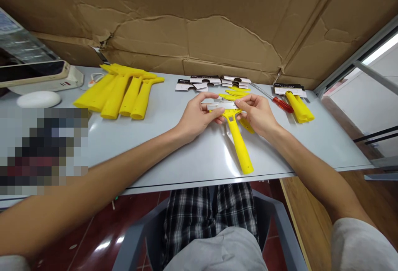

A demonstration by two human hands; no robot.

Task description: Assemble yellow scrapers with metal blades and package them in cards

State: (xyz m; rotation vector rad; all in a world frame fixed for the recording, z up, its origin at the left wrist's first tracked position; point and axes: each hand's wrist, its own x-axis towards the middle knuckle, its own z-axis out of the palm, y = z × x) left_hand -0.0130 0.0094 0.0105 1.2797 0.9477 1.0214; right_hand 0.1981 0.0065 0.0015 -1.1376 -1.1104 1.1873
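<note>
A yellow plastic scraper [239, 146] sits between my hands, its hollow handle slanting down towards the table's front edge. Across its head lies a silvery metal blade [230, 105]. My left hand [196, 117] pinches the left end of the blade and head, thumb on top. On the right end, my right hand [258, 112] grips with thumb and fingertips; its lower fingers are partly hidden behind the head. Flat yellow plastic pieces [238, 90] lie just beyond the hands, and another yellow piece [246, 125] shows beneath my right hand.
Several yellow scraper handles [116, 90] lie at the left, with more handles [299, 107] at the right. Printed cards [205, 81] rest along the cardboard wall [230, 35]. A red-handled screwdriver [282, 104] lies right of my hands. A white mouse-shaped object [39, 99] is far left.
</note>
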